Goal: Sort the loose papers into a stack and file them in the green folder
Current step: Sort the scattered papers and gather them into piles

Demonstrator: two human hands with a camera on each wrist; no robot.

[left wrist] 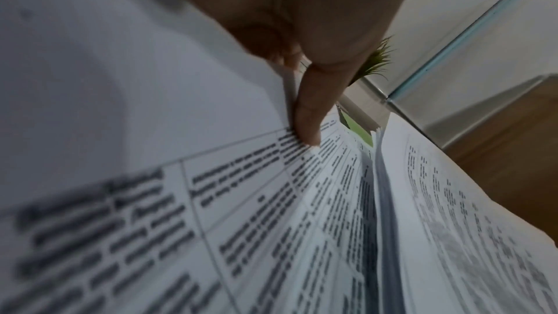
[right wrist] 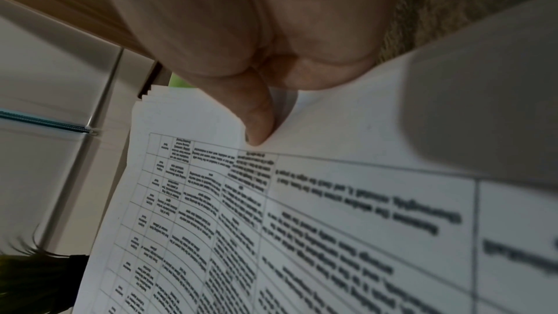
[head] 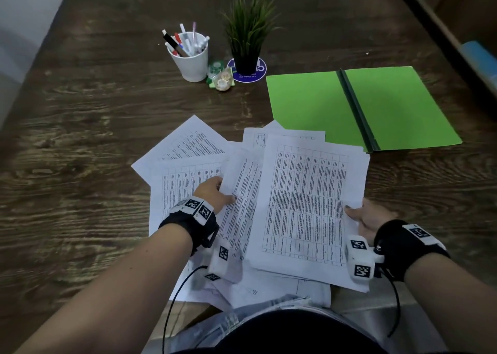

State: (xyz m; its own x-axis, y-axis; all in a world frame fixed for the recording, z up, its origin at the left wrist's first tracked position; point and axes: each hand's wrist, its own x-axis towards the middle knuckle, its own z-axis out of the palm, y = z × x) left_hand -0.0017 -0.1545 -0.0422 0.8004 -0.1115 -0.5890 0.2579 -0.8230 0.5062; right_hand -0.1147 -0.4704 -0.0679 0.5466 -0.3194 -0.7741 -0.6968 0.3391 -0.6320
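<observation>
Several white sheets printed with tables lie fanned on the dark wooden table near its front edge. My right hand pinches the right edge of a small stack of papers, thumb on top. My left hand pinches the left edge of another sheet, thumb on the print, fingers hidden beneath. More loose sheets spread to the left and under both. The green folder lies spread flat at the right, behind the papers.
A white cup of pens, a small potted plant on a blue coaster and some tape rolls stand at the back centre. A shelf unit borders the table on the right. My lap shows below the table's front edge.
</observation>
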